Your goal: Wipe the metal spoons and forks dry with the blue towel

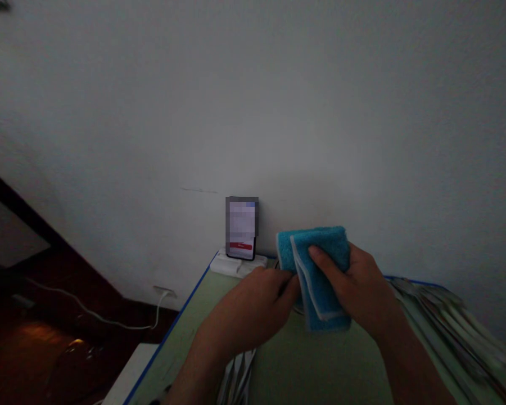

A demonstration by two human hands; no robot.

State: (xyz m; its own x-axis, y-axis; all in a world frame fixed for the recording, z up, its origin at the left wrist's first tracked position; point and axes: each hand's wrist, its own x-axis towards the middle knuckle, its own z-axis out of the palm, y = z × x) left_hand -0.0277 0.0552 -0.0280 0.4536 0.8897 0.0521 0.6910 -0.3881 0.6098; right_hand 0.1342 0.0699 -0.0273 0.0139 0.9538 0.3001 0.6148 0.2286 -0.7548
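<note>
A folded blue towel [320,264] with a pale edge is held up above the green table [194,326]. My right hand [358,292] grips it from the right, thumb pressed on its front face. My left hand [253,309] is closed at the towel's lower left edge, fingers pinched near it. What the left fingers hold is partly hidden behind the towel.
A phone [242,230] with a lit screen stands on a white block [236,264] against the wall at the table's back. Several metal utensils [442,320] lie along the right side, more [236,371] lie under my left wrist. A white cable [109,318] runs over the dark floor at left.
</note>
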